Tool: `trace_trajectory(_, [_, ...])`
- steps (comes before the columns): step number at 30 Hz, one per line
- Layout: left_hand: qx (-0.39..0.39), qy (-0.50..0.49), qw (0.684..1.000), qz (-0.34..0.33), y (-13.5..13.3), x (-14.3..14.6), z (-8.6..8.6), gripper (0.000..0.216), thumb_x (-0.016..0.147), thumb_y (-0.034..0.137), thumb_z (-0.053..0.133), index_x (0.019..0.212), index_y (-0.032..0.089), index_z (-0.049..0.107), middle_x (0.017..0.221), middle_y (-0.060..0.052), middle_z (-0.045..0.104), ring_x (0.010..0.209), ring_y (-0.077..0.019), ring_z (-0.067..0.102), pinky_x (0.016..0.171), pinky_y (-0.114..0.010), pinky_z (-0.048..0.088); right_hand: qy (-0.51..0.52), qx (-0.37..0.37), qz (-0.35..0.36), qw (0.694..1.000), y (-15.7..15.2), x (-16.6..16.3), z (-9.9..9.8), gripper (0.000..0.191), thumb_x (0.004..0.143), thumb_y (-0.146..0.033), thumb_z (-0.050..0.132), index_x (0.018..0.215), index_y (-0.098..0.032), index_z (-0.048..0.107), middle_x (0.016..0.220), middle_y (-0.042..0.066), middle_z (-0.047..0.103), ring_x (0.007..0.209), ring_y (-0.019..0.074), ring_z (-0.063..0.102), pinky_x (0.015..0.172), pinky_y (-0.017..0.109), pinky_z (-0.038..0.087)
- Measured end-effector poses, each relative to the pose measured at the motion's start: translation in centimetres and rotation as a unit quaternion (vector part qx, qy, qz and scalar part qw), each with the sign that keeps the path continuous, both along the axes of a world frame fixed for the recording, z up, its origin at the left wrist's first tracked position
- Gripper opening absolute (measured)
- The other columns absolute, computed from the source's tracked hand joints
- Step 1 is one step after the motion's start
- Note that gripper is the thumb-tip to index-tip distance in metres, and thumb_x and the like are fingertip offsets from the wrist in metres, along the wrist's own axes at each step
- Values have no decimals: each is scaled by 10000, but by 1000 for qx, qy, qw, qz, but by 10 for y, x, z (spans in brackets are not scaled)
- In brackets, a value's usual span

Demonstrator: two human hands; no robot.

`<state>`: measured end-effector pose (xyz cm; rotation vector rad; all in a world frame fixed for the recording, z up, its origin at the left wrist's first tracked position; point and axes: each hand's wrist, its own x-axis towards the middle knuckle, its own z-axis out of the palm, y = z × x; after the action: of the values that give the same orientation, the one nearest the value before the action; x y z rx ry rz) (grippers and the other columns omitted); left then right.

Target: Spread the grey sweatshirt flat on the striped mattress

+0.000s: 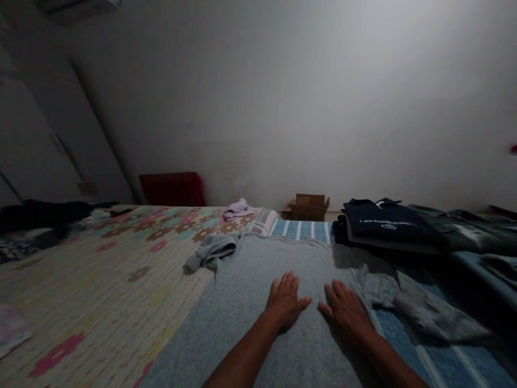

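A floral mat (pixel 100 280) carries a spread grey shirt (pixel 258 312), folded clothes (pixel 388 226) and a lilac cloth (pixel 238 209).

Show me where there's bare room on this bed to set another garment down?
The flowered mat lies mostly bare between the dark clothes and the grey shirt under both hands. The right side is crowded with a folded stack.

Single head-worn view, looking forward and down across the bed (pixel 100 280), near, wall (pixel 283 97) beyond
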<state>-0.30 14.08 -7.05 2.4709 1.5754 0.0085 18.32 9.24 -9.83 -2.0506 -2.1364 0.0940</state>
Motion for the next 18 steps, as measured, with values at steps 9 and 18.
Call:
trace_trajectory(9, [20,23,1000,0,-13,-15,10,686,923,541,183,1458,122,272,1548,-101,158,1432,-224,79,1154,-463,80,-2,36,-2,999,-23,4,-1,561,920,-489,376,1354,-153,491,1431,171,409,1347,326,320,1072,448,274])
trace_trajectory(18, [12,50,997,57,-40,-44,18,684,909,545,235,1459,141,278,1550,-76,146,1431,-226,77,1154,-471,87,18,39,-14,999,-47,1,-5,542,913,-507,378,1355,-216,494,1452,125,392,1366,316,283,1091,477,252])
